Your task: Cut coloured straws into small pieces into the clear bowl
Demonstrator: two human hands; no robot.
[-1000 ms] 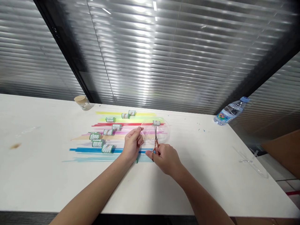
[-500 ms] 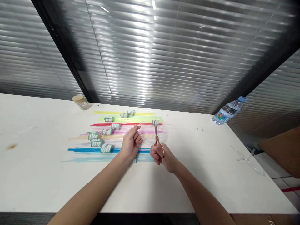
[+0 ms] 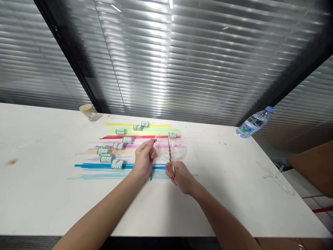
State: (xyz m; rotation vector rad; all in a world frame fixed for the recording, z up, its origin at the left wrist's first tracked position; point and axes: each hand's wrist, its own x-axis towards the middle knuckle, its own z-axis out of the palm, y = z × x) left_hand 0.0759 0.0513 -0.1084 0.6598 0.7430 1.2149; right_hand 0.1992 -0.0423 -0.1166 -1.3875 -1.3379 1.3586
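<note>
My left hand [image 3: 144, 159] is pinched shut on something thin that I cannot make out, held over the bundles of coloured straws [image 3: 135, 136]. My right hand [image 3: 180, 177] grips copper-handled scissors [image 3: 170, 154], whose blades point away from me toward the left fingertips. A clear round plastic dish [image 3: 179, 149] lies just behind the blades. Several bundles are wrapped with green-and-white paper bands [image 3: 118, 164]. The straws lie in rows of yellow, green, red, pink, tan and blue on the white table [image 3: 52, 194].
A small jar with a tan lid [image 3: 88, 112] stands at the back left. A water bottle with a blue cap [image 3: 253, 122] lies at the back right. A clear plastic piece [image 3: 275, 177] sits near the right edge. A brown stain [image 3: 11, 161] marks the left.
My right hand turned the scissors so the blades lean left toward my left fingertips. My left hand stayed in its pinch over the straws.
</note>
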